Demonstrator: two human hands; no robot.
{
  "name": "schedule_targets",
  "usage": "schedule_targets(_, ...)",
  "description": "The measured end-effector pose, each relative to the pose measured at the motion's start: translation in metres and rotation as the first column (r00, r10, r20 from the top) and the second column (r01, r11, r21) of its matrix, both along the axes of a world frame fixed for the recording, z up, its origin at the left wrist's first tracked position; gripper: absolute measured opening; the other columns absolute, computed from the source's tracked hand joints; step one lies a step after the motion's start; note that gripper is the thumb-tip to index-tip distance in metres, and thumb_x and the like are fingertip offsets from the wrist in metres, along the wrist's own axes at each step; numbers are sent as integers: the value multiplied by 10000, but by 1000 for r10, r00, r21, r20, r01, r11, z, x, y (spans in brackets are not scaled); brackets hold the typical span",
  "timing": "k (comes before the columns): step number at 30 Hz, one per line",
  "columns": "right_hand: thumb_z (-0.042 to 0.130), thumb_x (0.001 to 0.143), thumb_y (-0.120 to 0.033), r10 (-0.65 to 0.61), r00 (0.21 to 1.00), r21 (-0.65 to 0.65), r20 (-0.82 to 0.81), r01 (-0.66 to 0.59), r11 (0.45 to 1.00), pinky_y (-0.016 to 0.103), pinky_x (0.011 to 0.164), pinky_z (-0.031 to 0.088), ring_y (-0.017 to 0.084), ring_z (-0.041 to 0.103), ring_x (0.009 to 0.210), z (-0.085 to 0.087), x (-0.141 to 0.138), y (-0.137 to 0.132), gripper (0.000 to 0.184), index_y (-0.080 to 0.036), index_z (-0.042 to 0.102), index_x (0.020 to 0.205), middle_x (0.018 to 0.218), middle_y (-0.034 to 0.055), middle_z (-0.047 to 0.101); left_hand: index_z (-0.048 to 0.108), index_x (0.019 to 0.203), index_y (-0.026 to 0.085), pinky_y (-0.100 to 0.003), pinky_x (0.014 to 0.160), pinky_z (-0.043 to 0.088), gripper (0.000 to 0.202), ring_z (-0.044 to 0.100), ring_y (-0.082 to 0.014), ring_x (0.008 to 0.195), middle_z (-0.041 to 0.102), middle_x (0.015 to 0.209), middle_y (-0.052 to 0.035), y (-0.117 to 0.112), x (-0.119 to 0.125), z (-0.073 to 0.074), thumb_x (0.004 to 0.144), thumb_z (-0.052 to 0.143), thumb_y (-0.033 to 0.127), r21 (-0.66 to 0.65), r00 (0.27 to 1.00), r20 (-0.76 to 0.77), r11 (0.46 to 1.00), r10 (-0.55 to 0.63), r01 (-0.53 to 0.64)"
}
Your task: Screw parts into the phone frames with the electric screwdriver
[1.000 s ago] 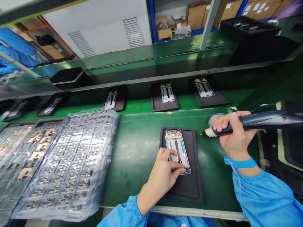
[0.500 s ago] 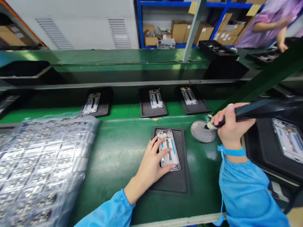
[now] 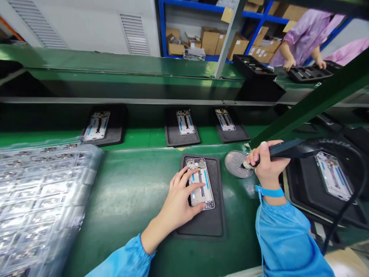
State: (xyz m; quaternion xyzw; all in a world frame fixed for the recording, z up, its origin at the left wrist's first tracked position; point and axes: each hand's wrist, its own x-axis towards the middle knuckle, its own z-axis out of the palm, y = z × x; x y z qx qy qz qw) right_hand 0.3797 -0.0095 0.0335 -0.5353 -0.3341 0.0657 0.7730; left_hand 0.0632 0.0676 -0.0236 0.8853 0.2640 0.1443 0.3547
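Note:
A phone frame (image 3: 199, 181) with blue strips lies on a black mat (image 3: 215, 215) on the green bench. My left hand (image 3: 178, 202) rests on the frame's left side and lower end, fingers spread flat, holding it down. My right hand (image 3: 266, 165) is closed around a dark electric screwdriver (image 3: 288, 149), whose tip rests over a round silver screw dish (image 3: 238, 164) just right of the mat. Both my sleeves are blue, and a blue strap circles my right wrist.
Stacked clear plastic trays (image 3: 40, 200) of small parts fill the left. Three more phone frames on mats (image 3: 183, 134) sit on the belt behind. A black tray (image 3: 311, 200) with a phone frame stands at right. People in pink (image 3: 302, 34) work at the far right.
The view has swung right and down. My right hand brought the screwdriver tip from beside the mat onto the screw dish. My left hand stayed on the phone frame.

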Motion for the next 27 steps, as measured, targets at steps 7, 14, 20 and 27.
schedule_targets(7, 1071, 943, -706, -1, 1000, -55, 8, 2, 998, 248, 467, 531, 111, 533, 421, -2, 2, -1, 646, -299, 578, 1037, 578, -148, 578, 924, 1513, 368, -822, 1487, 434, 640, 439, -535, 1848, 617, 1907, -121, 0, 1, 3, 902, 1096, 292, 2, 1000, 1, 1000, -12, 12)
schedule_targets(14, 1069, 938, -723, 8, 1000, -64, 7, -8, 998, 261, 453, 538, 114, 529, 412, -2, 5, -3, 664, -298, 567, 1023, 581, -148, 574, 925, 1493, 358, -833, 1478, 456, 616, 450, -537, 1848, 619, 1907, -118, -1, 1, 6, 904, 1091, 282, 15, 1000, 5, 1000, -19, 19)
schedule_targets(20, 1080, 907, -750, 1, 1000, -69, 11, 0, 998, 262, 451, 507, 112, 519, 410, 2, 6, 1, 703, -291, 552, 977, 567, -141, 556, 921, 1505, 336, -842, 1496, 418, 595, 417, -538, 1865, 604, 1917, -131, -1, 1, 8, 932, 1079, 301, -1, 1000, -4, 1000, -26, 26)
schedule_targets(27, 1043, 994, -616, 100, 995, 66, 18, -101, 993, 274, 420, 498, 125, 471, 386, 30, -34, -20, 560, -311, 573, 1008, 589, -143, 572, 909, 1547, 336, -827, 1526, 368, 634, 383, -532, 1885, 580, 1932, -129, -4, 5, 14, 935, 1063, 279, -42, 999, -1, 998, -50, 50)
